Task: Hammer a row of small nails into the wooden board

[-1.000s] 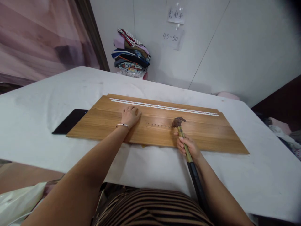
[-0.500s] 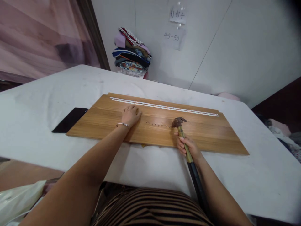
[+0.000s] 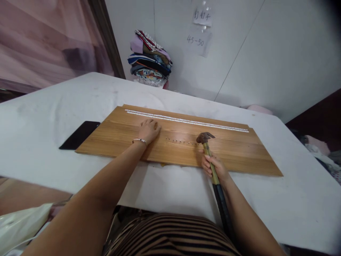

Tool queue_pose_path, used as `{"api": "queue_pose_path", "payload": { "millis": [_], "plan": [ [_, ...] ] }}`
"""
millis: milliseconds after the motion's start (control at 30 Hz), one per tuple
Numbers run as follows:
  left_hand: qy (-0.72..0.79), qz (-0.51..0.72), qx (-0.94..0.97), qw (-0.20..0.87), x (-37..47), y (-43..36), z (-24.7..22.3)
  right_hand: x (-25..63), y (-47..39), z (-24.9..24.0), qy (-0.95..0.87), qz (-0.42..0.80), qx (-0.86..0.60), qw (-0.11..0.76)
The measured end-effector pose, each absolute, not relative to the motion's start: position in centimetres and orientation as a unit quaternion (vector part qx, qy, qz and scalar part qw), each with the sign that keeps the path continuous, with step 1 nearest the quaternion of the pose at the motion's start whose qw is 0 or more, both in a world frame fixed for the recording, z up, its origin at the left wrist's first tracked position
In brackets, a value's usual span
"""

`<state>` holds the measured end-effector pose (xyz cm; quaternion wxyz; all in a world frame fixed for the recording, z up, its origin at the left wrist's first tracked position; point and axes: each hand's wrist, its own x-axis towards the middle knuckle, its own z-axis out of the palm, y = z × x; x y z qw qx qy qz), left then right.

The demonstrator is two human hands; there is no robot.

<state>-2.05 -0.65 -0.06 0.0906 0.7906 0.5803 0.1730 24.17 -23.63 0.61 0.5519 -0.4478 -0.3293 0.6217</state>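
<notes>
My left hand rests palm down on a wooden board, left of a row of small nails. Its fingers lie against the wood, slightly bent, and I see nothing held in them. A claw hammer with a rusty head is gripped in my right hand, partway up the handle. The hammer head is at the right end of the nail row, its claw pointing right; I cannot tell whether it touches a nail. Two white strips with markings run along the board's far side.
The board lies on a table with a white cover. A black flat tablet-like object sits by the board's left edge. Folded clothes are stacked beyond the table, against the wall. A pink curtain hangs at the left.
The hammer head has shifted slightly to the right along the nail row, in my right hand. My left hand stays in place on the board.
</notes>
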Motion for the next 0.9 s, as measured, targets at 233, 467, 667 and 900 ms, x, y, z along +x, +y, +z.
{"api": "queue_pose_path", "payload": {
  "millis": [233, 467, 667, 900],
  "plan": [
    [0.586, 0.16, 0.789, 0.089, -1.97, -0.79, 0.12, 24.23, -23.74, 0.18, -0.324, 0.625, -0.461, 0.54],
    [0.589, 0.172, 0.785, 0.08, -1.85, -1.1, 0.22, 24.22, -23.81, -0.01, -0.321, 0.626, -0.462, 0.54],
    [0.592, 0.162, 0.785, 0.084, -1.83, -1.34, 0.57, 23.97, -23.83, 0.43, -0.323, 0.619, -0.469, 0.542],
    [0.589, 0.165, 0.786, 0.087, -1.81, -1.47, 0.68, 23.98, -23.76, 0.5, -0.329, 0.623, -0.455, 0.545]
  ]
}}
